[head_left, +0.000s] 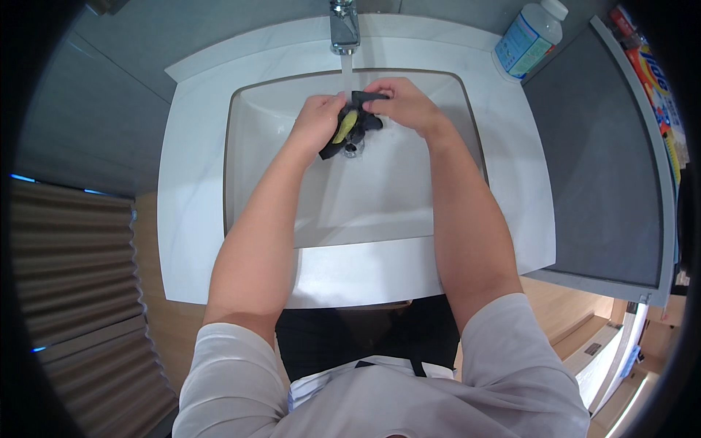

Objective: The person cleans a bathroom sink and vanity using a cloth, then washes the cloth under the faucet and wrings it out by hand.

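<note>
A small, dark piece of cloth with a yellow-green patch [345, 128] is bunched up in the sink, under the running tap [345, 33]. My left hand [320, 120] grips its left edge with fingers closed. On the other side, my right hand [404, 106] pinches the cloth's upper right part between thumb and fingers. A thin stream of water [347, 73] falls onto the cloth between both hands. Just below it, the drain [350, 150] shows, with water around it. What kind of garment or cloth it is cannot be made out.
The white sink basin [365, 212] is set in a white marbled counter [193, 197]. A white bottle with a blue label [527, 40] stands at the counter's back right corner. Right of the counter is a grey panel [602, 160], with packages beyond it. A brown pleated curtain [77, 255] hangs at left.
</note>
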Demonstrator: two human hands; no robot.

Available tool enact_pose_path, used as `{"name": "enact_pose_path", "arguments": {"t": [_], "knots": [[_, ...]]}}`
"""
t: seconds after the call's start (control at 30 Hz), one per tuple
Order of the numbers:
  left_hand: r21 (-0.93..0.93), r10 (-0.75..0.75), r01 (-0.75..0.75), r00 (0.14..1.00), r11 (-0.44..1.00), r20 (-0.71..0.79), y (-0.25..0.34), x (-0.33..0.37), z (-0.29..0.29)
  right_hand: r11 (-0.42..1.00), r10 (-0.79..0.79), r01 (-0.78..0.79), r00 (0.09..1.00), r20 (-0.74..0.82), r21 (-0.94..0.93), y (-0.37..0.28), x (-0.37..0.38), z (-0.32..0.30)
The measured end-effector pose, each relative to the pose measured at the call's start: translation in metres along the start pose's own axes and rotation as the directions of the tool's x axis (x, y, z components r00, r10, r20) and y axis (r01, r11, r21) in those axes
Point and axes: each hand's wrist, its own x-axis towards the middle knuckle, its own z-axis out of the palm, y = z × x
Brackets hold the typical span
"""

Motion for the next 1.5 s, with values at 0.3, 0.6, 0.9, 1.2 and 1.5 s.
{"name": "enact_pose_path", "arguments": {"t": [0.3, 0.6, 0.9, 1.2, 1.5], "knots": [[0.008, 0.059, -0.06, 0.995, 0.998, 0.077, -0.004, 0.001, -0.001, 0.806, 0.159, 0.007, 0.961, -0.228, 0.592, -0.009, 0.001, -0.005], [-0.301, -0.184, 0.133, 0.971, 0.944, -0.15, 0.001, 0.006, -0.006, 0.98, 0.162, -0.096, 0.892, -0.423, 0.173, 0.007, 0.016, -0.002], [-0.095, -0.231, 0.224, 0.971, 0.97, -0.064, -0.006, 0.008, -0.001, 0.747, 0.211, -0.052, 0.964, -0.162, 0.663, -0.005, 0.006, -0.003], [-0.397, -0.137, 0.066, 0.979, 0.915, -0.153, -0.004, 0.007, -0.006, 0.866, 0.294, -0.369, 0.921, -0.255, -0.336, 0.012, 0.012, 0.011], [-0.489, -0.088, 0.12, 0.992, 0.864, 0.089, 0.009, -0.002, -0.002, 0.856, -0.39, 0.332, 0.918, -0.073, -0.395, 0.045, 0.015, 0.024]]}}
